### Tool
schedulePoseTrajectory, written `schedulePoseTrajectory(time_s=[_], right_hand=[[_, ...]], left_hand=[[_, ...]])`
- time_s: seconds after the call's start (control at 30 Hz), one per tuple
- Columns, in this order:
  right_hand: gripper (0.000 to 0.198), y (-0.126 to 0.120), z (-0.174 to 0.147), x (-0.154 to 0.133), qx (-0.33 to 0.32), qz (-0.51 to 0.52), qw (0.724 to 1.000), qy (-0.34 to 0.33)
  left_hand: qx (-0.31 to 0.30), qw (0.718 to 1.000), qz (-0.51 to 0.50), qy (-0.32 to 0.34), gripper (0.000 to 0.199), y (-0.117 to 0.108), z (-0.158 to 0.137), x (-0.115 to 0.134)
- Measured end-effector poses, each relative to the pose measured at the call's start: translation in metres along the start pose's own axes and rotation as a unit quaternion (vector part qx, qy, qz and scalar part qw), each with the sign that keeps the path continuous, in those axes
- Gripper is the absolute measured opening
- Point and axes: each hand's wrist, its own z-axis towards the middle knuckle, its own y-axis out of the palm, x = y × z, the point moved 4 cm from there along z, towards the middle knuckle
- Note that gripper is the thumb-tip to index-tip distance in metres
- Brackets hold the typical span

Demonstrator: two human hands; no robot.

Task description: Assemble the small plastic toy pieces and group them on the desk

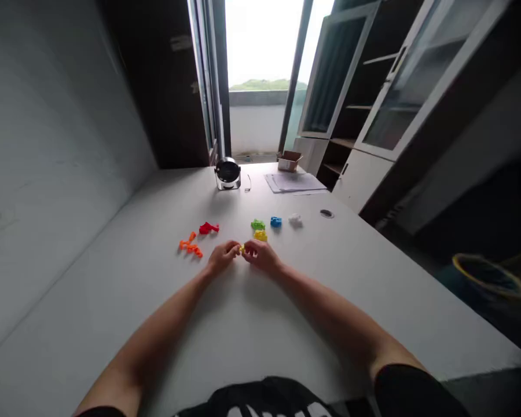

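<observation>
Between my two hands, over the middle of the white table, is a small yellow plastic piece. My left hand pinches it from the left, and my right hand has its fingers curled on it from the right. Most of the piece is hidden by fingertips, so its exact kind is unclear. Just beyond my right hand lies a clump of yellow pieces. Green pieces lie behind that, with blue pieces and white pieces to the right. Left of my hands are red pieces and several orange pieces.
At the table's far end stand a round black lamp-like device on a metal bracket and a small open cardboard box. Papers lie in front of the box. A round hole is near the right edge. A wall borders the left.
</observation>
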Motion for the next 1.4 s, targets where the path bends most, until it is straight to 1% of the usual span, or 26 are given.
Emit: schedulePoseTrajectory(time_s=[0.07,0.17,0.37,0.57,0.77,0.9,1.0,1.1,1.23,1.4], right_hand=[[0.008,-0.001,0.0,0.005,0.004,-0.004,1.0,0.011],[0.009,-0.003,0.0,0.009,0.004,-0.005,1.0,0.027],[0.018,-0.005,0.001,0.009,-0.013,-0.003,0.999,0.045],[0.032,-0.01,0.001,0.008,-0.003,-0.017,0.999,0.048],[0.019,-0.015,-0.001,0.005,0.038,-0.033,0.998,0.039],[0.025,-0.012,-0.001,0.003,0.022,-0.031,0.999,0.017],[0.016,-0.01,-0.001,0.0,0.003,-0.045,0.999,-0.011],[0.007,-0.01,-0.001,-0.003,-0.003,-0.064,0.998,-0.027],[0.009,-0.011,-0.002,-0.004,-0.008,-0.079,0.997,-0.025],[0.019,-0.009,-0.002,0.002,-0.016,-0.093,0.996,-0.005]], left_hand=[[0.014,0.999,-0.036,0.003,0.024,-0.001,0.002,-0.002],[0.026,0.998,-0.062,0.003,0.028,-0.001,0.003,-0.004],[0.033,0.998,-0.048,0.002,0.027,-0.002,0.001,-0.003],[0.029,0.998,-0.06,0.004,0.026,-0.002,0.002,-0.004],[0.028,0.997,-0.069,0.001,0.026,-0.002,0.003,-0.002],[0.025,0.998,-0.064,-0.006,0.026,-0.002,0.004,-0.002],[0.02,0.999,-0.045,-0.005,0.029,-0.003,0.005,-0.003],[0.012,1.0,-0.022,-0.009,0.032,-0.004,0.005,-0.002],[-0.001,1.0,-0.007,-0.013,0.036,-0.004,0.003,0.003],[-0.014,1.0,0.022,-0.006,0.031,-0.003,0.0,0.009]])
